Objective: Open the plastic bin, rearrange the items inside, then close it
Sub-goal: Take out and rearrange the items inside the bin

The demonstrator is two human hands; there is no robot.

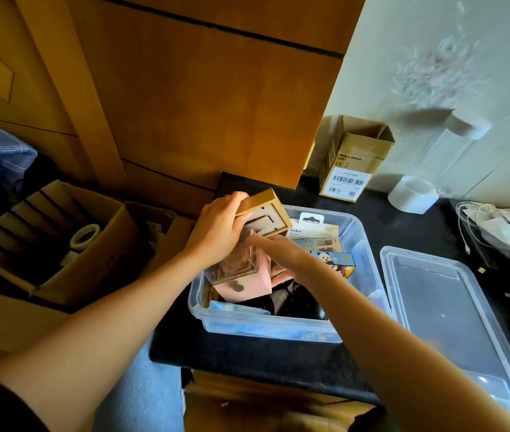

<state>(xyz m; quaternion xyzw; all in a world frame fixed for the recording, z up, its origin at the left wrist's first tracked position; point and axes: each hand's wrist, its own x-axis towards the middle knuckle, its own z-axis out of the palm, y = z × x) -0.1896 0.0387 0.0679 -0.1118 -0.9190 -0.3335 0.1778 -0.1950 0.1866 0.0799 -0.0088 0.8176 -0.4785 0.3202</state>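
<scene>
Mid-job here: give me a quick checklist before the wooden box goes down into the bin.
1. Bin open: ok.
2. Lid set aside to the bin's right: ok.
3. Left hand grip on wooden box: ok, box raised over the far left corner.
4. Right hand in the bin, among the items: ok; whether it grips anything: cannot tell.
5. Free room under the box: cannot tell, hands hide it.

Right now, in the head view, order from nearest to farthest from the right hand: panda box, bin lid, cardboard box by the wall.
1. Panda box, in the bin beside the right hand.
2. Bin lid, on the counter, right.
3. Cardboard box, back by the wall.
</scene>
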